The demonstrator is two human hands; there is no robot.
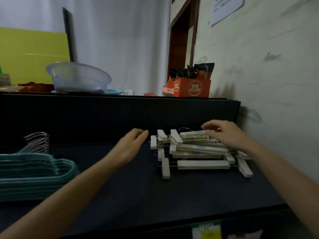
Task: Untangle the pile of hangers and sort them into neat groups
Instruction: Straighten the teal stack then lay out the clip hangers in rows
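A stack of pale wooden clip hangers (198, 150) lies on the dark table (138, 187) at the right, close to the wall. My right hand (226, 135) rests on top of the stack's far right side with fingers extended. My left hand (133, 144) hovers just left of the stack, fingers loosely curled, holding nothing that I can see. At the far left lies a neat pile of teal velvet hangers (34, 173), their metal hooks (38, 142) pointing away from me.
A raised dark shelf (120, 107) runs behind the table. On it stand a clear plastic basin (77, 76) and an orange snack box (188, 87). The wall (267, 66) closes in on the right. Bare table surface lies between the two hanger piles.
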